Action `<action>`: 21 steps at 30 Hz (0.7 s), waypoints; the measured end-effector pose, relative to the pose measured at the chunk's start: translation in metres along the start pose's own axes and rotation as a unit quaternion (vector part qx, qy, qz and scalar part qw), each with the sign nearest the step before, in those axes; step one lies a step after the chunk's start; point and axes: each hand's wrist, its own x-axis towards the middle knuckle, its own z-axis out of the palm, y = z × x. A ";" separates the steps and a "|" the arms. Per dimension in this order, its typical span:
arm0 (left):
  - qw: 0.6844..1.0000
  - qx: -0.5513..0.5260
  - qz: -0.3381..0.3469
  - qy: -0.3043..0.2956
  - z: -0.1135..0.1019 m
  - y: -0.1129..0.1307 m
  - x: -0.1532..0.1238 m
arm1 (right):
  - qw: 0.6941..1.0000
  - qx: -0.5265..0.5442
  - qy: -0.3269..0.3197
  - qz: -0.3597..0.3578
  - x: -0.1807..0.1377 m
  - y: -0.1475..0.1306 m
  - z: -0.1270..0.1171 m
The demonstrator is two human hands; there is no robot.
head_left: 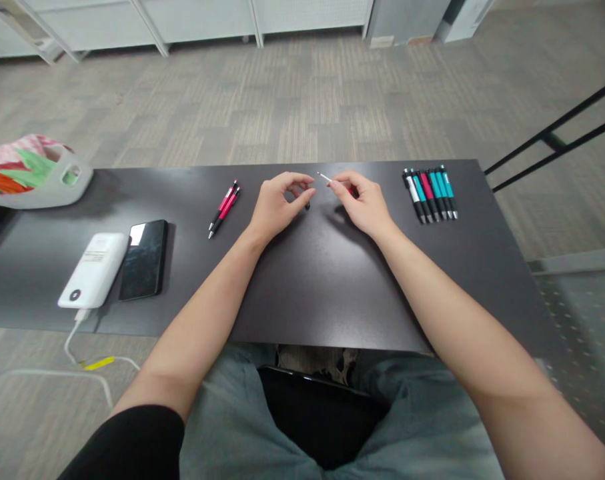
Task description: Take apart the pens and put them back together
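My right hand [363,202] rests on the dark table [302,280] at the far middle and pinches a red pen part with a thin white refill [325,177] sticking out to the upper left. My left hand [277,203] is a little to its left, fingers curled, thumb and forefinger close together over a small black piece [307,206] lying on the table; I cannot tell if it touches it. Two red pens [223,208] lie side by side left of my left hand. Several pens, teal, red and white [431,194], lie in a row at the right.
A black phone [145,259] and a white power bank [94,269] with a white cable lie at the table's left front. A grey-handled colourful bag [32,172] sits at the far left corner. Black railings stand to the right. My lap is below the near edge.
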 end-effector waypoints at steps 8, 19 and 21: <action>1.000 0.019 -0.009 -0.015 0.000 0.003 0.002 | 1.000 -0.004 0.005 0.001 0.000 -0.001 0.000; 0.999 0.031 -0.019 -0.025 -0.001 0.008 0.001 | 1.000 0.006 0.009 0.026 0.000 -0.006 0.000; 0.998 0.041 -0.030 -0.028 0.000 0.009 0.001 | 0.999 0.004 0.013 0.035 0.000 -0.009 0.000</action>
